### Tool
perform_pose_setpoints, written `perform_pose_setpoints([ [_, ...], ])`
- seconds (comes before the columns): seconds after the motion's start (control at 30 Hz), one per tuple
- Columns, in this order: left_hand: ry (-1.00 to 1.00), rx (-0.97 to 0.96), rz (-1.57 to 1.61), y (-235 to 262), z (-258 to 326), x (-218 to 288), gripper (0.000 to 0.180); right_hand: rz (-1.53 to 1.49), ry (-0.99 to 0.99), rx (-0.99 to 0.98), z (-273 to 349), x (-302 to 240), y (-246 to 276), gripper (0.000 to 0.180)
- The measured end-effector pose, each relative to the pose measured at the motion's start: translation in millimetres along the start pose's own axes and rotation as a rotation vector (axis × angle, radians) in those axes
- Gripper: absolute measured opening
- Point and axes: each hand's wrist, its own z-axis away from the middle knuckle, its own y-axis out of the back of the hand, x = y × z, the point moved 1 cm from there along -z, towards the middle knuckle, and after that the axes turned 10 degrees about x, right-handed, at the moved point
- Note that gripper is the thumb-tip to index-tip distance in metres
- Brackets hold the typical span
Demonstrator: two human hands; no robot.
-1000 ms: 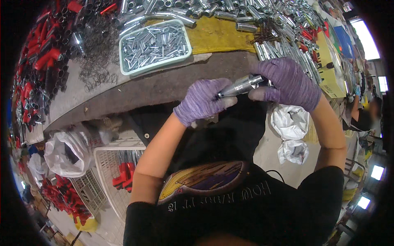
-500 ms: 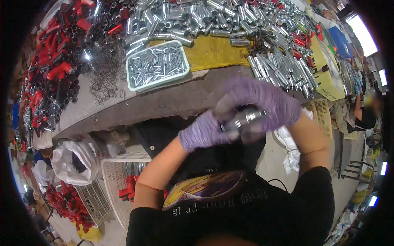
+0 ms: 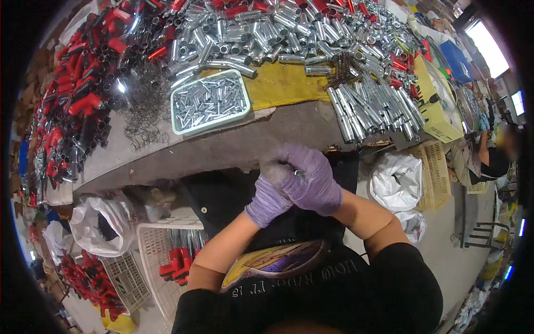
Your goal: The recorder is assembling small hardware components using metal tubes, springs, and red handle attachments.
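Note:
Both my hands wear purple knit gloves with greyish fingers and are closed together in front of my chest, just off the table edge. My right hand (image 3: 315, 182) wraps over a shiny metal tube, with only a small silver end (image 3: 301, 174) showing between the fingers. My left hand (image 3: 268, 195) presses against it from the other side, its fingers partly covered by the right. Past the hands on the table stands a pale green tray (image 3: 174, 118) of small metal pins. To its right lies a row of long silver tubes (image 3: 374, 111).
A heap of silver tubes (image 3: 267, 33) covers the far table, beside red-handled parts (image 3: 83, 103) and thin wire springs (image 3: 146, 114). A yellow box (image 3: 439, 103) stands at right. White sacks (image 3: 396, 181) and a crate (image 3: 149, 250) flank me below. Another person (image 3: 495, 158) is at far right.
My hands have come together and shifted left, and the right hand now covers most of the tube that showed before. The table's things appear slightly shifted in view.

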Motion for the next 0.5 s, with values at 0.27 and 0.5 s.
perform_pose_setpoints([
  [0.27, -0.195, 0.092, -0.569, -17, 22, -24, 0.055, -0.12, -0.087, -0.226, -4, -5, -5, 0.015],
  [0.5, 0.156, 0.541, 0.322, 6, 21, 65, 0.02, 0.224, 0.255, -0.354, 5, 3, -2, 0.051],
])
